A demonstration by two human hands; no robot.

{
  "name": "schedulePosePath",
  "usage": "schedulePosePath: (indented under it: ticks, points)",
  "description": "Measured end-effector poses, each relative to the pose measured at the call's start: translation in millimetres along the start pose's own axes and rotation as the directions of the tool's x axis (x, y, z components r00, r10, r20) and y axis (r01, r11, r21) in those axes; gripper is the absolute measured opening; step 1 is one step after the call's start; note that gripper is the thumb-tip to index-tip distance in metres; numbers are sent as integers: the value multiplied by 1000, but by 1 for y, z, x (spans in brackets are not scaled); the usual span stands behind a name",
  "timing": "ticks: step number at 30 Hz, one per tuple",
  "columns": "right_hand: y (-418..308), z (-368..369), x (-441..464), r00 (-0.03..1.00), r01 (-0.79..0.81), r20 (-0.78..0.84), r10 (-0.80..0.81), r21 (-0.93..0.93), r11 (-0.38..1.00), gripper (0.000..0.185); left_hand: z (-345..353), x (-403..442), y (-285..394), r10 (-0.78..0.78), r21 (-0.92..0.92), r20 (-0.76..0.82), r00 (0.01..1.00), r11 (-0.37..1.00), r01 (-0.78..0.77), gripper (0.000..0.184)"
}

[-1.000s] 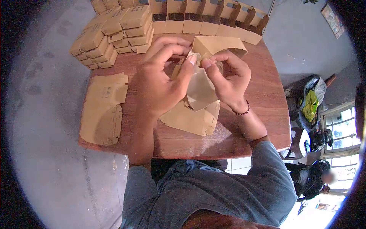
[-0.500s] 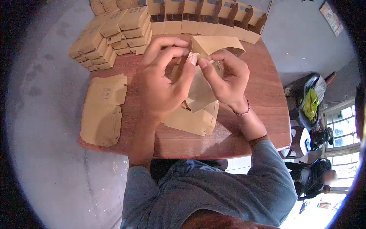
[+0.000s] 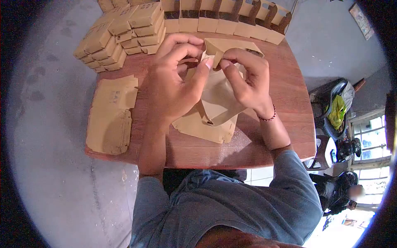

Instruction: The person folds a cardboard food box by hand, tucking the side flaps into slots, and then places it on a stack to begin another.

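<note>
A partly folded cardboard box [image 3: 219, 97] is held over the middle of the wooden table. My left hand [image 3: 180, 78] pinches its upper left edge between thumb and fingers. Close beside it, my right hand [image 3: 248, 78], with a braided bracelet at the wrist, grips a flap near the same corner. Beneath the box lies a flat cardboard piece [image 3: 206, 130], partly covered by it. Another stack of flat cardboard [image 3: 109, 113] with small printed marks rests at the table's left side. The fingertips hide part of the corner.
Stacked closed cardboard boxes [image 3: 120, 35] stand at the table's back left. A row of open boxes with cut-outs [image 3: 225, 20] lines the back edge. Right of the wooden table [image 3: 285, 103] are a chair [image 3: 324, 153], bags [image 3: 338, 111] and a seated person [image 3: 339, 190].
My right fingertips have shifted slightly right, away from my left thumb, with the flap between them. The box's lower part has tilted and swung down a little.
</note>
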State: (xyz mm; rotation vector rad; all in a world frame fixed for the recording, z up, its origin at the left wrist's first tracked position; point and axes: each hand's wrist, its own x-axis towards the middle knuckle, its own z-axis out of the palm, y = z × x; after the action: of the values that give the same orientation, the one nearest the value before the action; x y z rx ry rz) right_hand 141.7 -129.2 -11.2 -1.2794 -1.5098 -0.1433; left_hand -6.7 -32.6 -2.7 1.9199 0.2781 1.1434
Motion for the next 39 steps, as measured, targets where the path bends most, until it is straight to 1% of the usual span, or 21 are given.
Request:
schedulePosePath:
  ticks: [3, 5, 7, 9, 11, 13, 15, 17, 18, 19, 20, 21, 22, 23, 25, 29, 31, 35, 39]
  points:
    - [-1, 1, 0, 999, -50, 20, 50, 7, 999, 8, -3, 0, -2, -4, -32, 1, 1000, 999, 4, 9]
    - [-2, 2, 1, 997, -77, 29, 77, 20, 997, 8, -6, 0, -2, -6, 25, 16, 1000, 1000, 5, 10]
    - [0, 1, 1, 994, -75, 79, 77, -25, 997, 9, -8, 0, -1, -1, 54, 30, 1000, 999, 0, 11]
    - [1, 4, 1, 992, -100, 72, 100, -13, 995, 9, -10, 0, -2, 0, 83, 43, 999, 997, -4, 11]
    - [3, 6, 0, 990, -124, 67, 123, -1, 992, 9, -10, 1, -3, 28, 162, 50, 998, 986, -36, 12]
    - [4, 7, -1, 973, -228, 63, 223, 84, 970, 9, -10, 1, -5, 10, 148, 54, 998, 989, -18, 14]
    - [4, 8, -2, 978, -209, 42, 206, 84, 974, 9, -6, -1, -7, -7, 133, 56, 998, 991, 0, 17]
    - [4, 9, -3, 982, -191, 24, 189, 84, 978, 10, 2, -3, -8, -119, 166, -42, 992, 978, 124, 28]
    - [4, 9, -4, 990, -138, 21, 137, 49, 989, 10, 3, -3, -9, -118, 167, -48, 992, 978, 125, 28]
    - [4, 10, -4, 996, -84, 19, 84, 14, 996, 10, 5, -1, -10, -121, 115, -17, 993, 986, 122, 35]
    - [6, 10, -4, 996, -81, 23, 81, 17, 997, 10, 5, 0, -10, -123, 62, 16, 992, 991, 121, 41]
    - [7, 11, -4, 998, -56, 21, 56, 8, 998, 10, 4, 1, -9, -123, 64, 10, 992, 991, 122, 41]
    - [8, 12, -4, 999, -32, 20, 32, -1, 999, 10, 3, 3, -6, -137, -13, 30, 990, 990, 138, 42]
    - [6, 12, -4, 999, -29, 23, 29, 3, 1000, 10, 2, 4, -5, -149, -89, 51, 987, 984, 153, 44]
    - [2, 11, -5, 998, -56, -7, 56, -27, 998, 11, 3, 5, -8, -152, -119, 39, 988, 981, 155, 45]
    - [-1, 10, -4, 995, -100, -9, 101, 14, 995, 12, 2, 5, -8, -141, -192, -4, 990, 972, 138, 43]
    - [-1, 11, -3, 990, -139, -6, 140, 56, 989, 12, 4, 5, -8, -123, -182, -27, 992, 976, 116, 43]
    - [2, 11, -2, 984, -180, 2, 180, 61, 982, 13, 3, 5, -9, -84, -128, -68, 994, 989, 75, 44]
    - [-1, 13, -3, 981, -189, -18, 191, 68, 980, 13, 2, 4, -4, -115, -87, -73, 991, 990, 109, 44]
